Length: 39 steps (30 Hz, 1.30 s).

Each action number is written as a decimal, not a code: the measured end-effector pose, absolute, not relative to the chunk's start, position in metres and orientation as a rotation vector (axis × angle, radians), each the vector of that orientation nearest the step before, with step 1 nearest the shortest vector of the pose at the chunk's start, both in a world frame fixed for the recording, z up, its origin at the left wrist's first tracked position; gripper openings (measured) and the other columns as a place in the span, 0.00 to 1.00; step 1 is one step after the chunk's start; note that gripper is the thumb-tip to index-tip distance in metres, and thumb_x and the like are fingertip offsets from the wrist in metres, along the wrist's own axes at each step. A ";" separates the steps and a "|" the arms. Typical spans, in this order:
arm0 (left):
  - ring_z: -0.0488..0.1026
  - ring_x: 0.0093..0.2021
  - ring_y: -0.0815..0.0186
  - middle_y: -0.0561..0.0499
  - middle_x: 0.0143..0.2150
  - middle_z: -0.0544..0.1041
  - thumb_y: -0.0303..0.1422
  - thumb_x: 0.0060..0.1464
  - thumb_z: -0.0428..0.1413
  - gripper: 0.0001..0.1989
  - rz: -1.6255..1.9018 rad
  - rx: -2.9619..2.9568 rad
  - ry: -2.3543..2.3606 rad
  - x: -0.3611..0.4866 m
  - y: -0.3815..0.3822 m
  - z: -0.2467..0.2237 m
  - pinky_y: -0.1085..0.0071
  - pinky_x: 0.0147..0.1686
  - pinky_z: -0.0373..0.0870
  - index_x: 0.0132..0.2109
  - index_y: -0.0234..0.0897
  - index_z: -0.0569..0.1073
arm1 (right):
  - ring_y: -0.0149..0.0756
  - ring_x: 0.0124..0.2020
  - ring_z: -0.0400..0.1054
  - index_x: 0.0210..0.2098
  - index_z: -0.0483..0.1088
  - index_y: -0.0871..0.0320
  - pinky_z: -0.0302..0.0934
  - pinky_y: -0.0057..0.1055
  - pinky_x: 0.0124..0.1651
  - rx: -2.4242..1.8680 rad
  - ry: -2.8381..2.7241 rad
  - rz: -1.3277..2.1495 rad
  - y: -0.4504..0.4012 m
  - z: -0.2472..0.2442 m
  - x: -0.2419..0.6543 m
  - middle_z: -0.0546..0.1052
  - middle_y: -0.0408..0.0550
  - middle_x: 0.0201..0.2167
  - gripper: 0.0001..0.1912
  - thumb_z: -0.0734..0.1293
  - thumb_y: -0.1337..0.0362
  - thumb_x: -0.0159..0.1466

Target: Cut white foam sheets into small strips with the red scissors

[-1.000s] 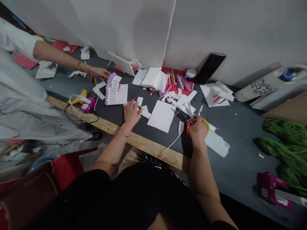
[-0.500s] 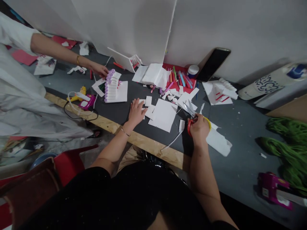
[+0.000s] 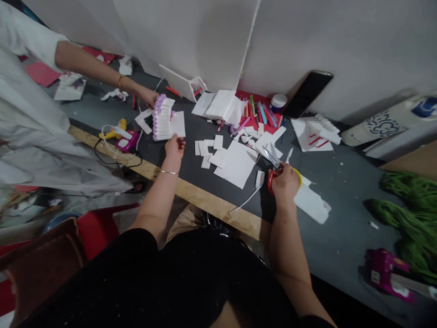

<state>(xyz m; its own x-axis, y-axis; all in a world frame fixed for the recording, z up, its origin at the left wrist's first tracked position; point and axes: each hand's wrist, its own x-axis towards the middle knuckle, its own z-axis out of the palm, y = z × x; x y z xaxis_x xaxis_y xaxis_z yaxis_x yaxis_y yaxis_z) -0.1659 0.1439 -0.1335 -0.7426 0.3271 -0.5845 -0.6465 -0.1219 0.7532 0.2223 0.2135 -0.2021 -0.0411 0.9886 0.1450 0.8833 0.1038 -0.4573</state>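
Scissors [image 3: 271,156] sit in the right hand [image 3: 286,181], whose fingers are closed around the handles, the red loop on its left and the yellow one on its right. The blades stand apart in a narrow V, pointing away from the body, their tips over scraps [image 3: 267,141] of white card. A white strip [image 3: 312,205] lies just right of this hand, and a small tag [image 3: 259,178] with a long thin tail lies to its left.

The left hand [image 3: 175,146] reaches to the near edge of the model [image 3: 164,117], a white ribbed piece with a purple scalloped edge on a white base [image 3: 178,124]. Its fingers are curled and partly bent, thumb and forefinger at the base's edge; whether they pinch it or merely touch it, I cannot tell. Another person's hand [image 3: 149,96] meets the model's far left corner, its fingertips partly hidden by the purple edge, so their grip cannot be made out.

Between the person's two hands, on the dark bench [image 3: 344,191], lie several small white cards [image 3: 204,148] and a larger white sheet [image 3: 239,164]; one card overlaps the sheet's left edge. Markers [image 3: 266,114] lie beyond the scraps.
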 end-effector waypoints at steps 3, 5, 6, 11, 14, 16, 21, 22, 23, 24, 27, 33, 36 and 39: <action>0.60 0.13 0.80 0.61 0.18 0.66 0.24 0.72 0.59 0.23 1.945 -0.359 1.474 -0.164 0.151 -0.131 0.84 0.15 0.50 0.27 0.38 0.64 | 0.52 0.46 0.71 0.56 0.75 0.60 0.64 0.43 0.48 -1.799 -1.964 0.322 0.213 -0.204 0.223 0.81 0.60 0.43 0.22 0.67 0.57 0.65; 0.60 0.14 0.80 0.61 0.18 0.66 0.23 0.72 0.58 0.23 1.973 -0.339 1.450 -0.161 0.152 -0.130 0.84 0.15 0.50 0.27 0.38 0.63 | 0.52 0.46 0.71 0.56 0.75 0.60 0.64 0.42 0.47 -1.804 -1.967 0.307 0.213 -0.204 0.223 0.81 0.60 0.43 0.22 0.67 0.57 0.65; 0.60 0.14 0.80 0.61 0.18 0.66 0.23 0.74 0.56 0.23 1.994 -0.323 1.436 -0.160 0.153 -0.130 0.84 0.14 0.50 0.27 0.38 0.63 | 0.52 0.46 0.71 0.56 0.75 0.60 0.63 0.41 0.46 -1.807 -1.968 0.299 0.213 -0.204 0.223 0.81 0.60 0.43 0.22 0.67 0.57 0.65; 0.61 0.14 0.80 0.61 0.18 0.65 0.24 0.75 0.55 0.24 2.077 -0.289 1.356 -0.168 0.159 -0.127 0.84 0.13 0.49 0.27 0.39 0.63 | 0.52 0.46 0.72 0.57 0.75 0.60 0.64 0.43 0.48 -1.804 -1.982 0.298 0.213 -0.203 0.224 0.81 0.61 0.44 0.22 0.67 0.57 0.66; 0.58 0.13 0.82 0.62 0.18 0.64 0.24 0.77 0.53 0.24 2.066 -0.299 1.319 -0.177 0.164 -0.126 0.84 0.13 0.47 0.28 0.39 0.63 | 0.54 0.47 0.72 0.58 0.74 0.61 0.64 0.44 0.48 -1.825 -2.008 0.314 0.213 -0.201 0.223 0.81 0.62 0.46 0.23 0.67 0.57 0.67; 0.57 0.13 0.82 0.62 0.18 0.63 0.25 0.76 0.55 0.23 2.061 -0.297 1.300 -0.182 0.166 -0.127 0.84 0.13 0.47 0.28 0.39 0.63 | 0.54 0.47 0.73 0.58 0.74 0.62 0.64 0.43 0.49 -1.843 -2.016 0.319 0.213 -0.200 0.223 0.82 0.62 0.46 0.23 0.67 0.58 0.67; 0.57 0.13 0.81 0.62 0.18 0.64 0.24 0.76 0.55 0.23 2.090 -0.278 1.250 -0.185 0.164 -0.125 0.83 0.12 0.48 0.28 0.39 0.63 | 0.53 0.47 0.73 0.58 0.75 0.60 0.63 0.42 0.48 -1.838 -2.004 0.289 0.213 -0.200 0.222 0.83 0.60 0.45 0.22 0.68 0.57 0.68; 0.57 0.14 0.81 0.62 0.18 0.63 0.25 0.77 0.53 0.23 2.097 -0.275 1.235 -0.185 0.164 -0.124 0.83 0.12 0.47 0.29 0.40 0.63 | 0.53 0.46 0.73 0.57 0.75 0.60 0.62 0.42 0.48 -1.840 -2.004 0.283 0.213 -0.201 0.222 0.83 0.60 0.45 0.22 0.68 0.57 0.68; 0.57 0.14 0.81 0.62 0.18 0.63 0.25 0.78 0.51 0.23 2.102 -0.271 1.223 -0.186 0.163 -0.123 0.84 0.12 0.47 0.29 0.40 0.63 | 0.53 0.46 0.73 0.57 0.76 0.61 0.62 0.42 0.47 -1.844 -2.005 0.281 0.213 -0.201 0.223 0.83 0.60 0.45 0.22 0.68 0.57 0.67; 0.56 0.14 0.81 0.62 0.17 0.63 0.26 0.79 0.50 0.24 2.106 -0.268 1.217 -0.187 0.162 -0.121 0.84 0.12 0.47 0.29 0.40 0.63 | 0.52 0.45 0.73 0.57 0.76 0.61 0.62 0.42 0.47 -1.846 -2.008 0.282 0.214 -0.202 0.223 0.83 0.61 0.44 0.22 0.68 0.57 0.67; 0.57 0.13 0.81 0.63 0.18 0.64 0.28 0.80 0.50 0.23 2.134 -0.266 1.227 -0.193 0.162 -0.112 0.85 0.12 0.47 0.30 0.40 0.62 | 0.52 0.45 0.72 0.56 0.76 0.61 0.62 0.42 0.46 -1.826 -2.007 0.284 0.215 -0.204 0.224 0.83 0.61 0.44 0.22 0.68 0.57 0.67; 0.59 0.14 0.79 0.63 0.17 0.63 0.39 0.80 0.54 0.18 2.191 -0.071 1.256 -0.198 0.162 -0.105 0.83 0.13 0.50 0.37 0.39 0.73 | 0.53 0.46 0.71 0.56 0.75 0.60 0.63 0.43 0.47 -1.803 -1.998 0.292 0.214 -0.205 0.225 0.81 0.61 0.44 0.21 0.68 0.57 0.67; 0.64 0.17 0.74 0.61 0.17 0.63 0.31 0.76 0.56 0.14 2.065 0.183 1.581 -0.192 0.153 -0.126 0.81 0.18 0.58 0.37 0.40 0.77 | 0.54 0.47 0.72 0.57 0.75 0.61 0.63 0.44 0.49 -1.829 -2.000 0.309 0.214 -0.204 0.224 0.82 0.62 0.45 0.22 0.68 0.58 0.67; 0.79 0.34 0.66 0.52 0.29 0.79 0.22 0.65 0.62 0.10 1.866 0.583 2.061 -0.188 0.137 -0.156 0.75 0.40 0.77 0.36 0.41 0.79 | 0.55 0.46 0.72 0.57 0.75 0.61 0.64 0.45 0.49 -1.844 -2.000 0.310 0.215 -0.202 0.223 0.82 0.62 0.45 0.22 0.68 0.59 0.66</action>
<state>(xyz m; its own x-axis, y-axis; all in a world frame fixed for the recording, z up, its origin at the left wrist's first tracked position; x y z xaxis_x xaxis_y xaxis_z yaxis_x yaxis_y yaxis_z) -0.1879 0.1365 -0.1560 -0.8728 0.4857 0.0485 0.0962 0.0737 0.9926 0.2233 0.2148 -0.2022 -0.0487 0.9889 0.1404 0.8999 0.1044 -0.4234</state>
